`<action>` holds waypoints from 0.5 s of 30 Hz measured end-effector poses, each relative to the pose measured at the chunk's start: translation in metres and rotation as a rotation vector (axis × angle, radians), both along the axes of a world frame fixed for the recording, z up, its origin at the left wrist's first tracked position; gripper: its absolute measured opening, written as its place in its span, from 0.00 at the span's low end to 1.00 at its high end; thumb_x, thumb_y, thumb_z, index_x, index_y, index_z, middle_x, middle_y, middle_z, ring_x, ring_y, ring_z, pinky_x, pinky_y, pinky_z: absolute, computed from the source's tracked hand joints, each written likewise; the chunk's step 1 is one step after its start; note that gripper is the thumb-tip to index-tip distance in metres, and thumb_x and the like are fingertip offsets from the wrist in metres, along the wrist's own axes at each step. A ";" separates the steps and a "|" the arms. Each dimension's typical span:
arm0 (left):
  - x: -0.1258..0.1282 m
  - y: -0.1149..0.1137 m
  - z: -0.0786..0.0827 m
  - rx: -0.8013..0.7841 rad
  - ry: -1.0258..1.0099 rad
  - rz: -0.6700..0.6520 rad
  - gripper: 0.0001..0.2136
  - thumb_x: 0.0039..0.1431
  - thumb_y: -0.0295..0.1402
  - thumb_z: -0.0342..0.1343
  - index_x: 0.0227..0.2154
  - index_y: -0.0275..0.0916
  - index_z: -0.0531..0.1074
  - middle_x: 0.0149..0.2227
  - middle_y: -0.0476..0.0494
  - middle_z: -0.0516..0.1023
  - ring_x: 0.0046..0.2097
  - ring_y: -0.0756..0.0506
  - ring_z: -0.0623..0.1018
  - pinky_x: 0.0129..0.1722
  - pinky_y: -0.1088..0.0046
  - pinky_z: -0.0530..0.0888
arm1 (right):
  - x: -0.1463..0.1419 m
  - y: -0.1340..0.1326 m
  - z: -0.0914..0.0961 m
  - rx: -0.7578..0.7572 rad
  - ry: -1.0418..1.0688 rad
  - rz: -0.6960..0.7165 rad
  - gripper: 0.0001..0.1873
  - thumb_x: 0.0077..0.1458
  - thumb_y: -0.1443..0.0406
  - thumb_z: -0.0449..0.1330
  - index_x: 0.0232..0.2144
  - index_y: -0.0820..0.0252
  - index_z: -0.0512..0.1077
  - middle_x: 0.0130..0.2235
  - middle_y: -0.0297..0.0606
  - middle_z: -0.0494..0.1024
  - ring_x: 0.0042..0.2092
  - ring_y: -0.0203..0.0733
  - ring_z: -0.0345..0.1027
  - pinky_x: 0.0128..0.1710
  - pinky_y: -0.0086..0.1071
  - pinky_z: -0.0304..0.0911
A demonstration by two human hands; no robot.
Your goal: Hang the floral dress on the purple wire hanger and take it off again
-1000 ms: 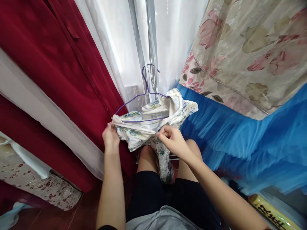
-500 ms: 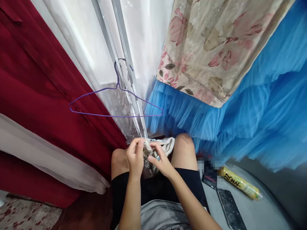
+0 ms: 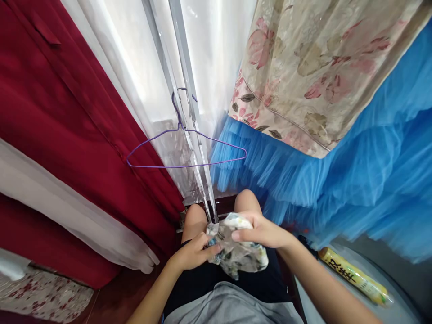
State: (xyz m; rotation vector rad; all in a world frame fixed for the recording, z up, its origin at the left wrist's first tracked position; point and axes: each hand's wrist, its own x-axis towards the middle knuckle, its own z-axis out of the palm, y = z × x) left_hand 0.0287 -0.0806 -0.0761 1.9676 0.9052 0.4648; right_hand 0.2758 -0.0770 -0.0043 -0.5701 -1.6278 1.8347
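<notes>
Floral garment [image 3: 248,260] drawn closer, bunched in left hand [image 3: 195,253] and right hand [image 3: 261,231], folds blurred

The person wears a light grey top [image 3: 232,306] of soft-looking cloth, creased in loose folds and plain where it shows. Below it come black shorts [image 3: 189,280], dark and unpatterned, ending above the bare knees [image 3: 248,201]. The forearms [image 3: 155,290] are slender and bare, and so are the left grip [image 3: 192,254] and the right grip [image 3: 265,231], both slim in outline.
</notes>
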 end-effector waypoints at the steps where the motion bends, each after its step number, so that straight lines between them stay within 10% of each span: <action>1: -0.005 -0.003 -0.002 -0.003 0.072 -0.006 0.25 0.62 0.56 0.55 0.34 0.36 0.78 0.30 0.44 0.78 0.35 0.43 0.75 0.39 0.70 0.74 | 0.011 0.005 0.010 0.042 -0.045 -0.025 0.15 0.56 0.57 0.68 0.33 0.63 0.74 0.26 0.29 0.66 0.26 0.31 0.54 0.25 0.26 0.51; 9: -0.048 0.018 0.041 0.345 0.125 0.229 0.12 0.65 0.42 0.57 0.32 0.41 0.79 0.31 0.44 0.78 0.34 0.44 0.75 0.36 0.71 0.70 | 0.082 0.118 0.070 0.400 -0.033 -0.530 0.21 0.41 0.61 0.75 0.17 0.59 0.65 0.22 0.28 0.66 0.25 0.33 0.55 0.26 0.29 0.50; 15: -0.051 0.026 0.113 0.669 -0.040 0.435 0.09 0.61 0.39 0.61 0.27 0.42 0.77 0.30 0.43 0.78 0.35 0.42 0.76 0.35 0.69 0.71 | 0.049 0.211 0.107 0.244 0.081 -0.417 0.17 0.36 0.61 0.76 0.22 0.59 0.72 0.31 0.34 0.78 0.31 0.37 0.69 0.31 0.29 0.63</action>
